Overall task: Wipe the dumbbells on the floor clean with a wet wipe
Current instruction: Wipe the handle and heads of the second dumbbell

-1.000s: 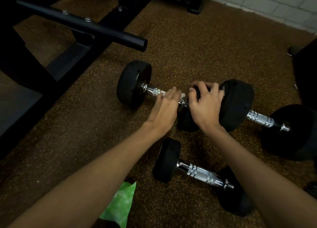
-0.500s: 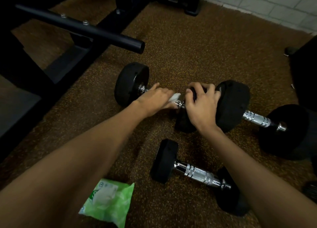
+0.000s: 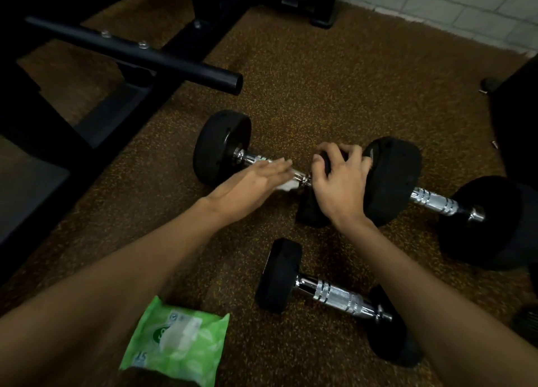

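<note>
Your left hand (image 3: 256, 179), fingers flat, presses the white wet wipe (image 3: 286, 186) onto the chrome handle (image 3: 251, 158) of the far dumbbell (image 3: 221, 147) on the floor (image 3: 320, 95); your right hand (image 3: 339, 185) grips its black end (image 3: 310, 213), steadying it. Next, probably rub along the handle, then wipe the 2 other dumbbells (image 3: 334, 295).

Left hand (image 3: 256, 179) presses wet wipe (image 3: 286, 186) on dumbbell (image 3: 251, 157); right hand (image 3: 339, 184) grips its weight.

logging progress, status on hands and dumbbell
Left hand flat, pressing wet wipe on handle of far dumbbell. Right hand grips that dumbbell's head. Nothing in the way.
</note>
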Motion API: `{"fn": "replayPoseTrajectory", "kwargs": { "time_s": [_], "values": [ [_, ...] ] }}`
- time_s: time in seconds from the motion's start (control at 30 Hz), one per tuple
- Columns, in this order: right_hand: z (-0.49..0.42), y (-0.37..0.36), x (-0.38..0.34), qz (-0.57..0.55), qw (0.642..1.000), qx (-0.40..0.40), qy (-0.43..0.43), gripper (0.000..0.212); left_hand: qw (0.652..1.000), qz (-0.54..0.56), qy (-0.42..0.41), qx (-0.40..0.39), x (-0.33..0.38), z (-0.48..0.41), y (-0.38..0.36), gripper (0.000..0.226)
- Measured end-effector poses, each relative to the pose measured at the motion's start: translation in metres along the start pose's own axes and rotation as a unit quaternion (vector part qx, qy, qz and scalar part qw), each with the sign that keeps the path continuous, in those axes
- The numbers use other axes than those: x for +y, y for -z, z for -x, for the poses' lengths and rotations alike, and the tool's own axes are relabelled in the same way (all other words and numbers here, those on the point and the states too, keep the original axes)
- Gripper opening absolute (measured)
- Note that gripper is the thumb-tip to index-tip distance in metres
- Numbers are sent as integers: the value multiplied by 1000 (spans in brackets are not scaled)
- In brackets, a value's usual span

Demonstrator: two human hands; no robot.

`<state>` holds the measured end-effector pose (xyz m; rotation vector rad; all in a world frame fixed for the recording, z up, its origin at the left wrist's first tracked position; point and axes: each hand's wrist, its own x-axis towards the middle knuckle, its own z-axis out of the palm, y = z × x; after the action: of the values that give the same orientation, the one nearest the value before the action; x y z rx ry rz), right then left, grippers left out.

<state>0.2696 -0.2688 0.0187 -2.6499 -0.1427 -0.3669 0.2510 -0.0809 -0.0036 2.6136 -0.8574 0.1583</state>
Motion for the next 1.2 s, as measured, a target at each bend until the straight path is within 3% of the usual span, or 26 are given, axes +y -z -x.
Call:
{"fn": "replayPoseTrajectory", "kwargs": {
  "time_s": [0.1,0.2,0.27,0.4,0.5,0.7,0.9,1.03,1.1,1.2],
  "values": [
    [0,0,-1,-5,1000,-3,-5,34,992,80,92,38,9,-22,7,51],
    [0,2,-1,-6,1000,-6,-10,34,993,43,111,16,15,-41,3,34],
    [-1,2,-1,-5,1000,-8,-8,35,994,-16,106,-13,21,-45,-5,31],
    [-2,2,0,0,1000,-6,-3,37,997,-69,26,-36,21,-25,-20,57],
    [0,1,-1,5,1000,-6,-3,35,999,-28,1,-32,7,-14,-12,70],
    [-4,3,-1,-9,1000,-15,-18,34,982,131,129,-36,1,-40,1,45],
    [-8,6,-4,-28,999,-20,-31,33,994,-16,103,-34,37,-31,-16,62],
    [-4,4,-3,-14,1000,-10,-15,33,998,-52,47,4,38,-7,-27,60],
    [-3,6,-3,-4,1000,-10,-11,34,993,-109,24,-48,35,7,-30,55],
    [-5,7,-5,-2,1000,-22,1,34,970,-143,101,-169,28,29,-27,66]
  ]
}}
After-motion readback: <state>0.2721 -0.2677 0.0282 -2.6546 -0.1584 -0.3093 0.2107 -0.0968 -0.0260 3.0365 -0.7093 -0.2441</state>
